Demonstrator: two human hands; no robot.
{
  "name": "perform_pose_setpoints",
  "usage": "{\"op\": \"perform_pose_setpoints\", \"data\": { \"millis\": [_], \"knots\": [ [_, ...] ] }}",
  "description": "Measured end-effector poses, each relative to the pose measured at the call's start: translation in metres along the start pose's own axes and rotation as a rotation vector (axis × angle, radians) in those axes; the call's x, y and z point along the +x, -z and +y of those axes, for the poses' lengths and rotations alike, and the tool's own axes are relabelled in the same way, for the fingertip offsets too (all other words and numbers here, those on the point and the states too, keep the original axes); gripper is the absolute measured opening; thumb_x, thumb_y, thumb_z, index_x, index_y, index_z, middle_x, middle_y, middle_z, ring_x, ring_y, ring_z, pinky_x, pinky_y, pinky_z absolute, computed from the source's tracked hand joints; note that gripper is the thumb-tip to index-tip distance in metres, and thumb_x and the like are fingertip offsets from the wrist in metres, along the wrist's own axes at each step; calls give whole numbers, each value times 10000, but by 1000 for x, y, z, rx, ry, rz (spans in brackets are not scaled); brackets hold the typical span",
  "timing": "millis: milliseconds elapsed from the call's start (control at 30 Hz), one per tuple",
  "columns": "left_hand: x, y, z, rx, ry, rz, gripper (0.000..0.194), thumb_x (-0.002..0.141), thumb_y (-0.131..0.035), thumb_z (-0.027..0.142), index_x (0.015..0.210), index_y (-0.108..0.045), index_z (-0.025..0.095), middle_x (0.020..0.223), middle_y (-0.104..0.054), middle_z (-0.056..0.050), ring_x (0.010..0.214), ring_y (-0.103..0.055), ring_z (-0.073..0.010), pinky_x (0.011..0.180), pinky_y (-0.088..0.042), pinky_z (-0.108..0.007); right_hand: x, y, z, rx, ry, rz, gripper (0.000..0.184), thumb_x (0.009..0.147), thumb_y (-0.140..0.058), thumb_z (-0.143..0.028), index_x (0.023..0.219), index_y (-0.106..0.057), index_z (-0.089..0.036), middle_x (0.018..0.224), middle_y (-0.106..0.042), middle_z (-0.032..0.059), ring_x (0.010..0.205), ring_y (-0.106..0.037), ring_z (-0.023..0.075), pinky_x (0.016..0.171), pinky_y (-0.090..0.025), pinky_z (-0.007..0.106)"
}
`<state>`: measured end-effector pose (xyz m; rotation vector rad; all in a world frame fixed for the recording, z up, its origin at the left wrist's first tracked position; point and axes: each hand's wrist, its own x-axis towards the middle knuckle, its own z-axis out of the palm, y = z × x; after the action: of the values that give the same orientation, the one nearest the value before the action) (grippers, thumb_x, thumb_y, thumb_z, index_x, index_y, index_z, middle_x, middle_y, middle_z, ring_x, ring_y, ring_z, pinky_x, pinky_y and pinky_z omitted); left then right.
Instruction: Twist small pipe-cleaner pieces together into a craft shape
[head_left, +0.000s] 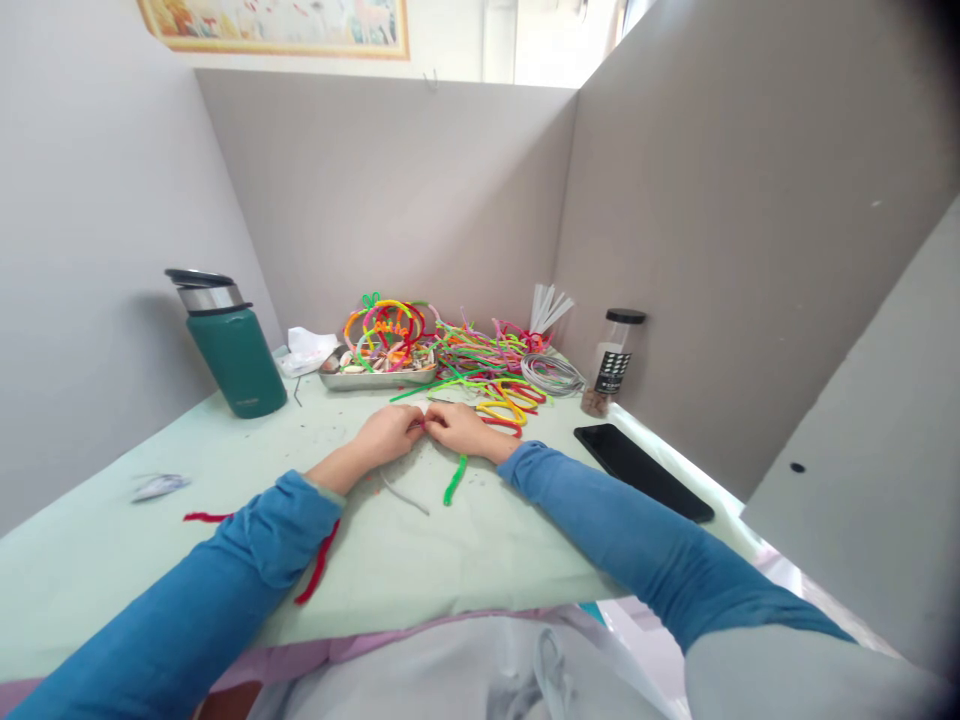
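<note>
Pinching a pink piece (422, 425) between their fingertips, the left hand (386, 436) and right hand (454, 430) are meeting over the counter (390, 590), fingers closing narrowly on it (most of it is hiding behind them). A green stem (454, 480) and a grey wire (406, 497) are lying nearer the person. Beyond the hands, a tray (379, 381) is holding coloured bits, and a pile of stems (484, 350) is spreading to its right.

Both hands (424, 428) together; fingertips pinched
</note>
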<state>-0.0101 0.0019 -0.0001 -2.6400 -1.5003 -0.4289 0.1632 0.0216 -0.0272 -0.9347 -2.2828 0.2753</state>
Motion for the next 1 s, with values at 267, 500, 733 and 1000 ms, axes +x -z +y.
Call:
{"op": "perform_pose_setpoints", "data": {
  "millis": [267, 500, 733, 1000],
  "knots": [
    [0, 1, 0, 19, 47, 15, 220, 823, -458, 306, 826, -653, 205, 809, -700, -46, 749, -614, -179, 653, -393, -254, 0, -2, 2, 31, 3, 13, 91, 805, -486, -191, 765, -564, -166, 707, -564, -8, 646, -453, 116, 600, -287, 223],
    [-1, 4, 3, -27, 77, 29, 231, 817, -472, 324, 856, -667, 206, 834, -717, -44, 752, -628, -178, 633, -404, -246, 1, -1, 2, 49, -3, 21, 95, 804, -484, -193, 751, -560, -167, 697, -566, -11, 634, -447, 113, 591, -286, 220],
    [-1, 3, 2, -47, 93, 55, 216, 809, -484, 311, 857, -656, 190, 834, -715, -49, 741, -625, -179, 624, -396, -250, 2, -5, 7, 87, -6, 33, 106, 805, -484, -206, 752, -567, -166, 674, -554, -20, 619, -445, 107, 580, -283, 218],
    [0, 2, 1, -76, 66, 53, 203, 811, -487, 297, 873, -648, 190, 841, -711, -38, 745, -622, -170, 638, -406, -242, 2, -4, 7, 83, -16, 31, 111, 804, -484, -210, 754, -572, -165, 676, -558, -18, 625, -450, 108, 583, -285, 217]
  ]
}}
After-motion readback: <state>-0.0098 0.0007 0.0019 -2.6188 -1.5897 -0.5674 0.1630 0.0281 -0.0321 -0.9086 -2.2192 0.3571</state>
